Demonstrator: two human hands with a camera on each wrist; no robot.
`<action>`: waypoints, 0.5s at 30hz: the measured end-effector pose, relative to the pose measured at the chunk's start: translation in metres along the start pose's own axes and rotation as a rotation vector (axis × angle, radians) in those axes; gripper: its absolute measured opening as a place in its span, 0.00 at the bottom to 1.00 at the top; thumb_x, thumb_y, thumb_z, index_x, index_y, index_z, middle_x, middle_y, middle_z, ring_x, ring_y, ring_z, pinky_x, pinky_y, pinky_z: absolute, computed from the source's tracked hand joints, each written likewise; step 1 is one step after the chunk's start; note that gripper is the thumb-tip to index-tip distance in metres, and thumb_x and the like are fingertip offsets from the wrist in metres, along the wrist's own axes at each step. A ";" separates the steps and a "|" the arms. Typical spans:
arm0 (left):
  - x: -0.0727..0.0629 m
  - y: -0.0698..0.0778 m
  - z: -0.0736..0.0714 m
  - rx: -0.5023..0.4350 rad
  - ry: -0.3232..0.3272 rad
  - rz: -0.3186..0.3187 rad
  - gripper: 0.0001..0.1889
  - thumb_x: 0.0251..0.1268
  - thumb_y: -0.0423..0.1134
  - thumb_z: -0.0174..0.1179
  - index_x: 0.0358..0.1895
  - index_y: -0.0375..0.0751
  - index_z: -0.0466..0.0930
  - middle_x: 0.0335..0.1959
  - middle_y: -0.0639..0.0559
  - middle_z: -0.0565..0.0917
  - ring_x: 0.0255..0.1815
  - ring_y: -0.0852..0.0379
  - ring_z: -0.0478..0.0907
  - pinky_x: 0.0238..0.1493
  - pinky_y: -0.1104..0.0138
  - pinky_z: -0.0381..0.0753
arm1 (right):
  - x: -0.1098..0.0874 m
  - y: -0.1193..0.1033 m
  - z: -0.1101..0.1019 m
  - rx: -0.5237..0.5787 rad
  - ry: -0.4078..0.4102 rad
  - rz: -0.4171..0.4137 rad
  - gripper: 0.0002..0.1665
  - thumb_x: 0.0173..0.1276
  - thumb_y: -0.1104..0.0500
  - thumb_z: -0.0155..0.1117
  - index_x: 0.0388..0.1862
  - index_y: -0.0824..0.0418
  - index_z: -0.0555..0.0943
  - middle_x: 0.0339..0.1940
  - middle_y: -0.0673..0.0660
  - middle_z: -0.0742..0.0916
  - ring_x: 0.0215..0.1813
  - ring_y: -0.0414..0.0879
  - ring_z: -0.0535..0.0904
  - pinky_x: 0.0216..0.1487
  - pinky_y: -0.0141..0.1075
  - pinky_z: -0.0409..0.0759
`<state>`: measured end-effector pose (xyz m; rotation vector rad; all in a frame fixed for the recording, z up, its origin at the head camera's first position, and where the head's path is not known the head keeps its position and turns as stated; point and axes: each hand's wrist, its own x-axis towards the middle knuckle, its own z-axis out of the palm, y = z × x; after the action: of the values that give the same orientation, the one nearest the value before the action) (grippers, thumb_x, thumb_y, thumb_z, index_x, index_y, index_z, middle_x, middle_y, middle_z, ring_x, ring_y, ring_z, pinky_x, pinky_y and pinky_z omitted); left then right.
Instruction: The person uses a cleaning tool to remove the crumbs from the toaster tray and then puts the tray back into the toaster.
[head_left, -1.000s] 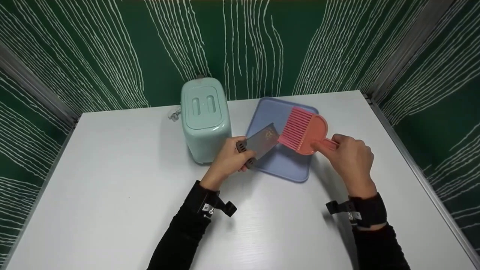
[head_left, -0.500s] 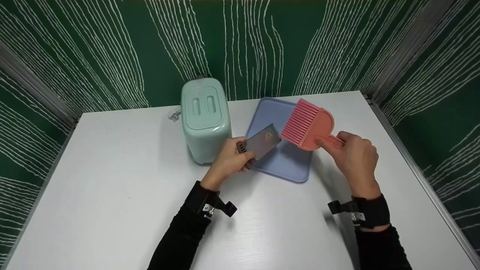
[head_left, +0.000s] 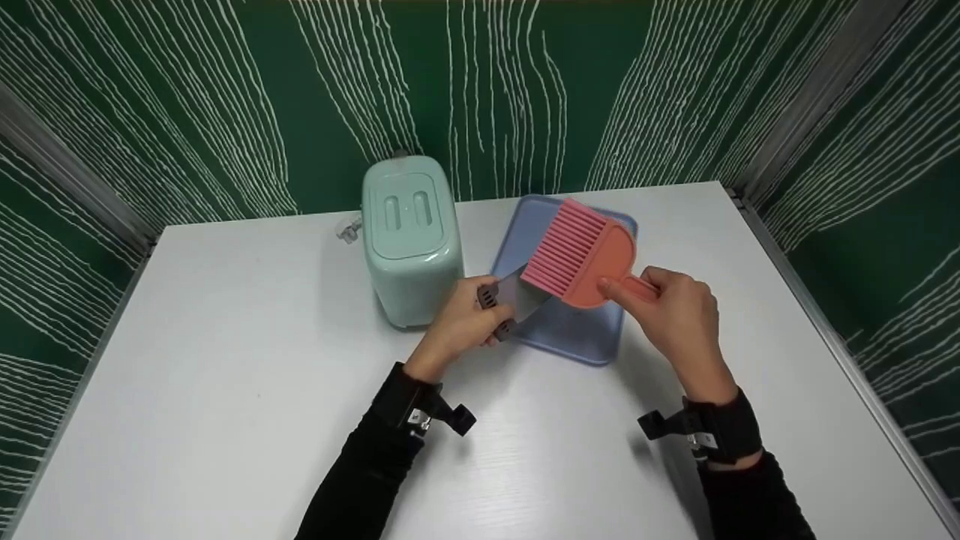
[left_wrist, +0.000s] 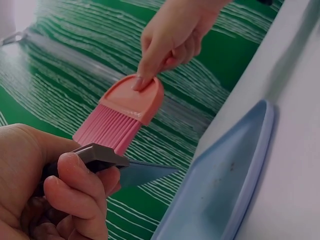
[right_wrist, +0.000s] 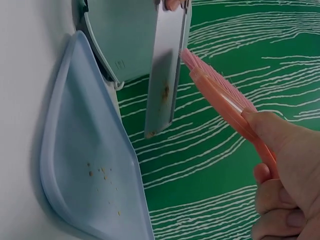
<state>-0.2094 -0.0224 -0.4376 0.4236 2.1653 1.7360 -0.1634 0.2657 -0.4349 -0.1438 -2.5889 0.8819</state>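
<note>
Brush [head_left: 589, 259] at edge of grey tray [right_wrist: 163, 70] | gap above blue tray [head_left: 574, 334]

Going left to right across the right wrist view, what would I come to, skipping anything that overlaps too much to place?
Blue tray, thin gray tray with brown specks, pink brush, right hand.

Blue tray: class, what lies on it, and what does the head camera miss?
Small brown crumbs lie on the blue tray. From the head camera, the pink brush and grey plate held above hide much of its middle and anything there.
</note>
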 end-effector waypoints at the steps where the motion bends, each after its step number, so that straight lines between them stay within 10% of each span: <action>1: 0.000 0.000 0.000 -0.002 -0.004 -0.004 0.15 0.68 0.29 0.60 0.56 0.33 0.84 0.26 0.51 0.84 0.16 0.62 0.76 0.19 0.71 0.77 | 0.000 -0.001 0.001 0.005 0.000 -0.004 0.36 0.64 0.35 0.80 0.17 0.56 0.71 0.14 0.47 0.67 0.21 0.45 0.64 0.23 0.36 0.55; 15: -0.001 0.001 0.002 0.015 -0.052 0.041 0.14 0.71 0.30 0.61 0.56 0.33 0.84 0.30 0.49 0.85 0.20 0.61 0.78 0.22 0.71 0.78 | 0.001 0.008 0.008 -0.032 0.054 -0.012 0.37 0.64 0.35 0.80 0.15 0.54 0.68 0.15 0.46 0.65 0.21 0.45 0.62 0.24 0.37 0.53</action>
<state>-0.2078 -0.0206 -0.4373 0.5141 2.1487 1.7122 -0.1677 0.2682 -0.4451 -0.1586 -2.5517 0.8213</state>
